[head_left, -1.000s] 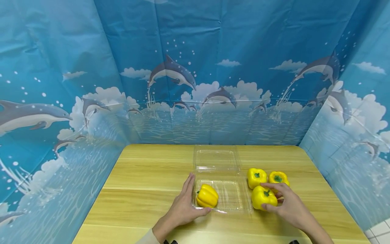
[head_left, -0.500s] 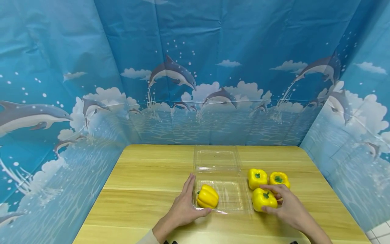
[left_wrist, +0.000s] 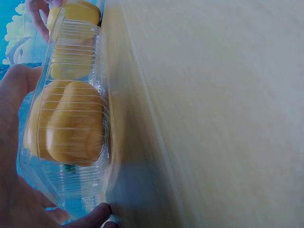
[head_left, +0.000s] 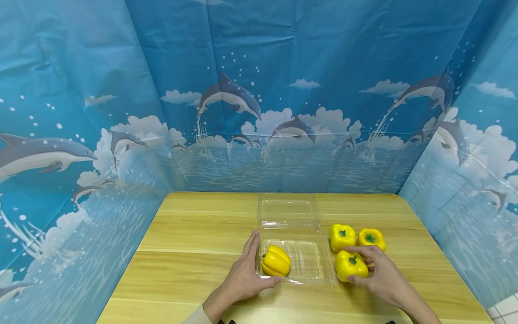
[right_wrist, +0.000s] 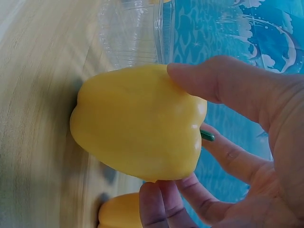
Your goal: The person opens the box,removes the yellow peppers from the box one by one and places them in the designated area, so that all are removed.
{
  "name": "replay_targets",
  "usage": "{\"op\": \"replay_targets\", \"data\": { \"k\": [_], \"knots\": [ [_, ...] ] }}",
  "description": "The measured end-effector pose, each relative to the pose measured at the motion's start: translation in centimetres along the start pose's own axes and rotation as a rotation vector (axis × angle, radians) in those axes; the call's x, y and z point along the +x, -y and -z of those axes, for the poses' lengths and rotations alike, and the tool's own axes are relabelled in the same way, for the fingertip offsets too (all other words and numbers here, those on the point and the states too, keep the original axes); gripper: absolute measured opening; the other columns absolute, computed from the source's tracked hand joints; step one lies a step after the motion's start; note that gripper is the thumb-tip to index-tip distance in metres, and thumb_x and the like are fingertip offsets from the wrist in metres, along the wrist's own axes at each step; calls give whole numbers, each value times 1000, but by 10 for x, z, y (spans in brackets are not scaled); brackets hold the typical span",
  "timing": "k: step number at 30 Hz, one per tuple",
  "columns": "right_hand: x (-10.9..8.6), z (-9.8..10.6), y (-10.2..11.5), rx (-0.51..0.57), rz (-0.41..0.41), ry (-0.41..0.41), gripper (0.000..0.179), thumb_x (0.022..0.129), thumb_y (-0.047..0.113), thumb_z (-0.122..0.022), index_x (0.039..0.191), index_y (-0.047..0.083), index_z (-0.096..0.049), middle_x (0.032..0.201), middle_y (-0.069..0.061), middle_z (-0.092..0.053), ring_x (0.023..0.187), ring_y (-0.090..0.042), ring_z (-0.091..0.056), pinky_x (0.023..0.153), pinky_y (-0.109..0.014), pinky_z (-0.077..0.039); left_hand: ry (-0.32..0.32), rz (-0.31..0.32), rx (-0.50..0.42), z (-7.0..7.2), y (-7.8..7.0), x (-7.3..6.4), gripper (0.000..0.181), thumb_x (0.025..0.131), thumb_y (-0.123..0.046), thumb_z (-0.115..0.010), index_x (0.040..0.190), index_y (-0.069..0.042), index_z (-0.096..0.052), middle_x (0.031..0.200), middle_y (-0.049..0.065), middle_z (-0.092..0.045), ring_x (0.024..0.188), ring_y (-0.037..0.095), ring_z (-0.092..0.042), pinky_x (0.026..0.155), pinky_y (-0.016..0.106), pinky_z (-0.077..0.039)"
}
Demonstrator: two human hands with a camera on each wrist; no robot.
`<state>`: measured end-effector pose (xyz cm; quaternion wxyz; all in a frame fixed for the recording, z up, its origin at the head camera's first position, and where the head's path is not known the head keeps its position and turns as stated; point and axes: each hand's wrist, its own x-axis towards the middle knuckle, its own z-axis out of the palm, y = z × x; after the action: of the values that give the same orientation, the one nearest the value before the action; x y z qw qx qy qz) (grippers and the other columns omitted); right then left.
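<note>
A clear plastic clamshell container [head_left: 305, 258] lies with its lid folded back at mid-table. One yellow bell pepper [head_left: 276, 261] rests on its side in the container's left half, seen through the ribbed wall in the left wrist view. My left hand [head_left: 243, 274] holds the container's left end, fingers along the left side and thumb at the front edge. Right of the container, my right hand [head_left: 382, 274] grips another yellow bell pepper [right_wrist: 137, 123] between thumb and fingers. That pepper stands upright, green stem up; whether its base touches the table I cannot tell.
Two more yellow bell peppers, a left one [head_left: 342, 237] and a right one [head_left: 372, 238], stand just behind the right hand. The container's open lid [head_left: 288, 211] reaches the back of the wooden table [head_left: 194, 243]. A blue dolphin-print curtain [head_left: 259, 162] surrounds the table's far sides.
The gripped pepper has shifted very slightly toward the front of the table with the right hand. My left hand and the container stay where they were.
</note>
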<state>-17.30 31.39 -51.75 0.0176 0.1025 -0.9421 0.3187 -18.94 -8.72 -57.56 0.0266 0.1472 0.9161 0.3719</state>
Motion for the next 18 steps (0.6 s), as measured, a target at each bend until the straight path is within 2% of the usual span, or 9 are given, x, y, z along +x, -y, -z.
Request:
{"op": "replay_targets", "data": {
  "k": [18],
  "knots": [
    [-5,2,2,14,20,15,76,84,27,-107,152,18,-76,147,-21,-70,120,-31,-70,88,-29,-61,1,2,-4,0,-2,-1,144,88,-74,-91,189,-13,-8,200,10,-5,148,56,-67,114,82,-57]
  ]
}}
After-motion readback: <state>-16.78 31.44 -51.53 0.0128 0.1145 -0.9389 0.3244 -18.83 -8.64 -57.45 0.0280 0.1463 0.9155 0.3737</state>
